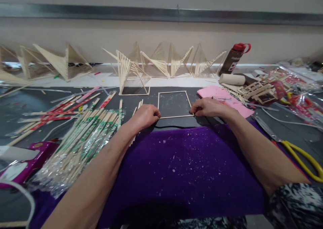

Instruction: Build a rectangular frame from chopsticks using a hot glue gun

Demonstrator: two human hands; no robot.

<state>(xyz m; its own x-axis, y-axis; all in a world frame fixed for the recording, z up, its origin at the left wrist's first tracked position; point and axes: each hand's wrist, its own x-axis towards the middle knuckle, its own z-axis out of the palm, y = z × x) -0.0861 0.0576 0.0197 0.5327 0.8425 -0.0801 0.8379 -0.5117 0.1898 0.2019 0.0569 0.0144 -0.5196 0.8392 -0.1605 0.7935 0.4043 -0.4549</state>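
A square frame of thin wooden sticks (pixel 174 117) lies flat on the dark tabletop in front of me. My left hand (pixel 147 116) is closed at its near left corner, fingertips pinched on the stick end. At the near right corner, my right hand (pixel 204 107) pinches the frame between thumb and fingers. Both forearms reach in over a purple cloth (pixel 176 168) speckled with white bits. Several loose sticks (pixel 133 140) lie beside and partly under my left hand. Just behind the frame stands a twisted stick model (pixel 124 70).
Wrapped chopsticks (pixel 83 138) and a purple-and-white device (pixel 27 165) lie on the left. More stick models (pixel 153 62) line the wall. On the right are pink paper (pixel 242 109), a bottle (pixel 230 60), a wooden cylinder (pixel 232 79), yellow-handled scissors (pixel 300 155) and plastic bags (pixel 309 104).
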